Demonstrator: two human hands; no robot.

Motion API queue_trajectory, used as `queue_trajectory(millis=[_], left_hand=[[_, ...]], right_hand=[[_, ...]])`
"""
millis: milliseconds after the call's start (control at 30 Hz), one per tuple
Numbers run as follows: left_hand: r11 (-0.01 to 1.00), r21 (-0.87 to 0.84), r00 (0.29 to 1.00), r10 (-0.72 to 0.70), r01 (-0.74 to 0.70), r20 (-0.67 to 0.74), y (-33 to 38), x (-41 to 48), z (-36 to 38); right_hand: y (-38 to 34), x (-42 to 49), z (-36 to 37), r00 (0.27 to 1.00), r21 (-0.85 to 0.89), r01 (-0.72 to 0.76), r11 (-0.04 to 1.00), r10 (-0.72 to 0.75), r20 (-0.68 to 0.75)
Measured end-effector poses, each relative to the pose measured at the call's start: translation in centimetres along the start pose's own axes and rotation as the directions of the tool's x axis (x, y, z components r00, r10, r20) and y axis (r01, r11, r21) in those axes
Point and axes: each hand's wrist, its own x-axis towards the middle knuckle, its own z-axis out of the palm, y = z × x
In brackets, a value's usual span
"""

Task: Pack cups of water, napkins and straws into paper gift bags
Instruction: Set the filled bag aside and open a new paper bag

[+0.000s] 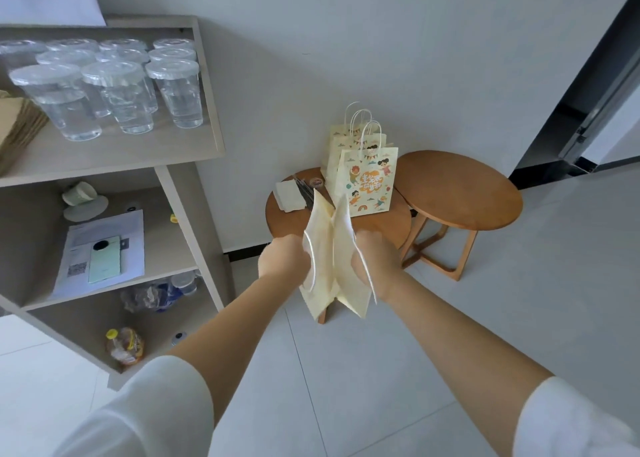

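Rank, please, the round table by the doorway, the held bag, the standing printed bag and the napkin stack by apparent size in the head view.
Largest: round table by the doorway.
Next, unranked: held bag and standing printed bag; the held one looks bigger but is nearer the camera.
Smallest: napkin stack.

Both arms reach forward and down, bare below white sleeves (149, 408), the forearms drawing closer toward the wrists. The left hand (284, 259) and right hand (375, 262) sit level and near each other, each gripping one side of a paper bag (325, 249).
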Motion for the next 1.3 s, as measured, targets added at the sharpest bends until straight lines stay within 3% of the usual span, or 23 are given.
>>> queue_trajectory(millis=[167,400,767,1133,1300], left_hand=[[0.997,-0.012,0.997,-0.07,0.07,-0.011,-2.2,2.7,-1.7],[0.986,0.06,0.987,-0.155,0.157,-0.041,-4.2,5.7,-4.9],[0.999,0.038,0.999,-0.037,0.036,0.026,-2.2,5.0,-2.8],[0.956,0.295,0.999,-0.013,0.002,0.034,-5.3,7.8,-2.3],[0.986,0.155,0.992,-0.073,0.056,0.106,-5.9,9.8,-0.5]], right_hand=[[1.0,1.2,-1.2,0.992,-0.259,-0.125,0.958,0.12,-0.033],[0.6,2.8,-1.9,0.979,-0.402,-0.19,0.896,0.203,-0.012],[-0.5,3.5,-0.6,0.993,-0.354,-0.115,0.928,0.109,-0.038],[0.9,4.8,1.6,0.974,-0.39,-0.195,0.9,0.225,0.032],[0.7,6.9,2.9,0.975,-0.206,-0.195,0.959,0.212,0.064]])
